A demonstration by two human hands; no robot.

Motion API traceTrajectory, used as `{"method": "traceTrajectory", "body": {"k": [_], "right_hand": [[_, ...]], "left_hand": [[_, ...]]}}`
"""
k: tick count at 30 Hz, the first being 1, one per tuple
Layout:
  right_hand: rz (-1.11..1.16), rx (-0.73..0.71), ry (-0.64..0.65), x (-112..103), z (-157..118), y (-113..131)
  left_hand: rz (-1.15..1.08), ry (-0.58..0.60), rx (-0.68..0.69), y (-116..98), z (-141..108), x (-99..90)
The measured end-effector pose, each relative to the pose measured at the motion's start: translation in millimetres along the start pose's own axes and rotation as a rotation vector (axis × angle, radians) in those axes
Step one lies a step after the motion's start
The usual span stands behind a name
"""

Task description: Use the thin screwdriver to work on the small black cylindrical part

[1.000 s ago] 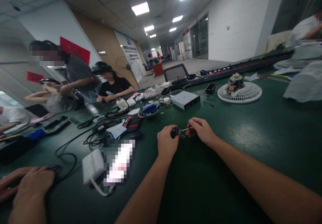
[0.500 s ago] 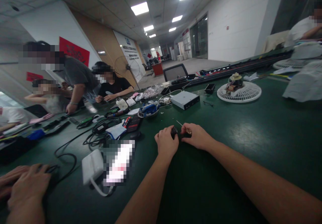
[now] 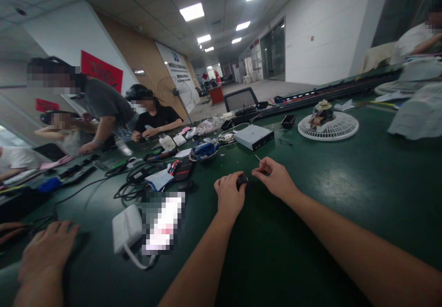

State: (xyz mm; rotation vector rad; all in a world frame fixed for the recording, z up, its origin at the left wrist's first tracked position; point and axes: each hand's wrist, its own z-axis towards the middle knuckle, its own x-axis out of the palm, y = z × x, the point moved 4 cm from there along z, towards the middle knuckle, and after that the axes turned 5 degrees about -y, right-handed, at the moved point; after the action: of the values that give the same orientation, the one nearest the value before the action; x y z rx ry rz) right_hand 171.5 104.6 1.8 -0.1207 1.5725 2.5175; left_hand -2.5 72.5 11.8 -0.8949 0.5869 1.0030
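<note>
Near the middle of the green table, my left hand (image 3: 228,194) is closed round a small black part (image 3: 242,180). Its fingers cover most of the part, so the kind does not show. A short way to the right, my right hand (image 3: 279,179) pinches a thin metal rod (image 3: 258,158) that sticks out up and to the left. The other end of the rod is hidden in the fingers. A small gap separates the two hands.
A silver disc drive (image 3: 253,136) and a white fan grille (image 3: 328,130) with a motor lie beyond my hands. To the left are a white adapter (image 3: 127,226), a lit screen (image 3: 165,224) and coiled black cables (image 3: 133,182). A co-worker's hand (image 3: 50,251) rests at the lower left.
My right hand has moved up and right, away from the black part in my left hand. The left hand has barely moved. At the lower left, the co-worker's hands have moved apart.
</note>
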Motion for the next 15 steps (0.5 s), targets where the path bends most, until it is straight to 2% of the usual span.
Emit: {"method": "traceTrajectory", "body": {"k": [6, 11, 15], "right_hand": [[0.113, 0.044, 0.023, 4, 0, -9], [0.148, 0.032, 0.051, 4, -1, -5], [0.165, 0.022, 0.124, 6, -3, 0]], "left_hand": [[-0.025, -0.004, 0.043, -8, 0, -3.0], [-0.063, -0.013, 0.054, -12, 0, -6.3], [-0.095, -0.010, 0.059, -13, 0, -6.7]]}}
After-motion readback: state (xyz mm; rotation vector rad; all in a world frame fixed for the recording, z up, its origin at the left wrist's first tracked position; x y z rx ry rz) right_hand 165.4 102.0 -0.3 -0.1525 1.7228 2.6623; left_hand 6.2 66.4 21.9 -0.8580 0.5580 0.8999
